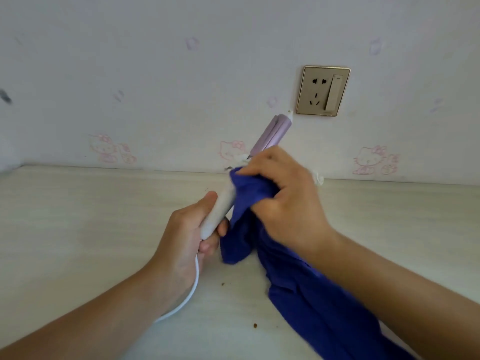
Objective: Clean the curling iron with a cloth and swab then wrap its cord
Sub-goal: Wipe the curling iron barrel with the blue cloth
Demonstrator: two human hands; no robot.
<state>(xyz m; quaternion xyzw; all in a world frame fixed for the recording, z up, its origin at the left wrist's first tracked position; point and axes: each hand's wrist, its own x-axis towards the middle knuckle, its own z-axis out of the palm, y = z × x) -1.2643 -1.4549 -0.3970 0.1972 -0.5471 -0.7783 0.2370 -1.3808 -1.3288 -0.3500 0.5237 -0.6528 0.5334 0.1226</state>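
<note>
The blue cloth (311, 294) trailed over the table (78, 229) under the right arm. The right hand's (283, 198) fingers squeezed the cloth around the iron (270, 133). The left hand's (181, 237) fingers curled tight around its white handle, iron tilted toward the wall. The cord (192, 287) hung below.

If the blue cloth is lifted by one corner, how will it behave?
The blue cloth is probably floppy: it bunches in the right hand and trails in folds over the table. It looks thin, so likely light, and unlikely to slide by itself.
</note>
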